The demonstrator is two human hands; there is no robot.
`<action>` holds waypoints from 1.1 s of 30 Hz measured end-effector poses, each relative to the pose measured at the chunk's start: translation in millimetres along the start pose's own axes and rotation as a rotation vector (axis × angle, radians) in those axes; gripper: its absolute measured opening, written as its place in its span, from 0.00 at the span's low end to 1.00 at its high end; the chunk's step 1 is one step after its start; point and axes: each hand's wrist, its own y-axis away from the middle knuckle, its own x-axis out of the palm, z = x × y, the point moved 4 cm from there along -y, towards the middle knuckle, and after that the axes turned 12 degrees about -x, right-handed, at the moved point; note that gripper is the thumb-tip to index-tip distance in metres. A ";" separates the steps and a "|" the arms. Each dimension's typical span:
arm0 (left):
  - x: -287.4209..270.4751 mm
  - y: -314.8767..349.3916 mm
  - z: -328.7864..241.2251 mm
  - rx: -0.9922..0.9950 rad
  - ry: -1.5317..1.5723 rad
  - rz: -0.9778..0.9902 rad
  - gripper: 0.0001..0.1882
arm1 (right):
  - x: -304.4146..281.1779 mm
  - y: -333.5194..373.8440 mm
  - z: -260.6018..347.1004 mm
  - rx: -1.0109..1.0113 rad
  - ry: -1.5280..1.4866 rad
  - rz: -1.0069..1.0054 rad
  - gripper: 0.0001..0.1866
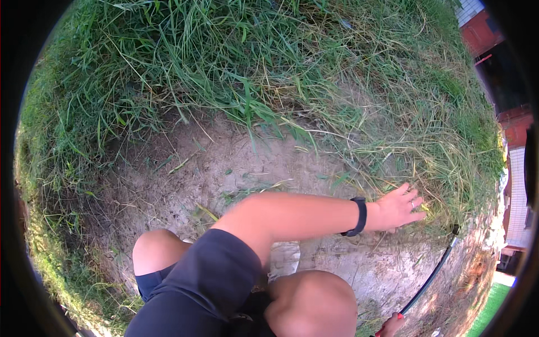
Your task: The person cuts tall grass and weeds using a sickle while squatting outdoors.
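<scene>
Beside the bare soil (236, 160), your left hand (400, 208) is spread at the loose grass (443, 177); lower right, your right hand (390, 327) grips the red-handled tool (429, 282). Looks like grass-clearing; next probably calls for closing round stems.

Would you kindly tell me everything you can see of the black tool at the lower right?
The black tool is slim, with a red grip at its near end and a metallic-looking collar below its dark tip. It slants up and rightward over bare soil toward the grass; its bow may come partly from the lens. The right hand wraps the grip at the frame's edge. Whether the tip touches anything is unclear.
</scene>
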 end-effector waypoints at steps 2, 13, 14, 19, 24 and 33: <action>-24.3 38.8 12.2 -0.072 0.070 0.236 0.46 | 35.2 12.5 35.8 0.166 -0.182 0.118 0.07; -150.9 338.1 194.3 -1.016 0.193 0.899 0.30 | 215.2 10.7 267.7 -0.053 -0.583 0.492 0.08; -160.7 369.0 185.4 -1.047 0.196 0.896 0.30 | 228.9 21.1 287.5 -0.096 -0.548 0.550 0.07; -138.4 495.8 82.6 -1.174 0.766 0.984 0.35 | 285.2 64.5 353.3 -0.685 -0.054 0.889 0.10; -72.0 540.9 -4.2 -0.754 1.216 1.010 0.29 | 293.4 93.9 380.9 -0.803 0.142 1.008 0.10; -159.1 461.1 235.4 -1.130 -0.091 0.707 0.12 | 277.2 71.6 348.9 -0.489 -0.129 0.988 0.09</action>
